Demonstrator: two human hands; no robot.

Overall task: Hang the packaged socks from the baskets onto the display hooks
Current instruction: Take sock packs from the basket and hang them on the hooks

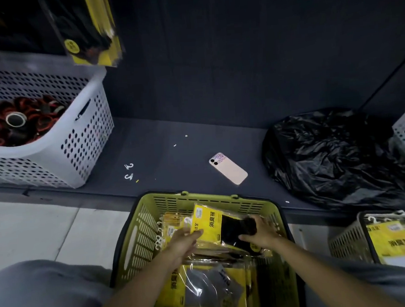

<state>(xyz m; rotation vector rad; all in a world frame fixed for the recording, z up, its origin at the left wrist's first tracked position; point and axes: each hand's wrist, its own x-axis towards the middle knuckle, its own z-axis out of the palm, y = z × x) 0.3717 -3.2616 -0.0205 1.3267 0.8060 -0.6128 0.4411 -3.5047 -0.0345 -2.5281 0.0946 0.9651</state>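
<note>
Gripping a yellow-and-black sock pack in clear film (214,220) atop the pile in the lime-green slotted plastic basket (199,196) — left hand (183,241) pinching its left edge, right hand (260,234) with fingers curled over the black end. Risk: slick film slips, or neighbouring packs' white hooks (158,240) snag — tangle.

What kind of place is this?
Likely a retail shop's display aisle mid-restock: sock packs hanging top left, a green shopping basket full of more, a white perforated bin on the dark base shelf.
</note>
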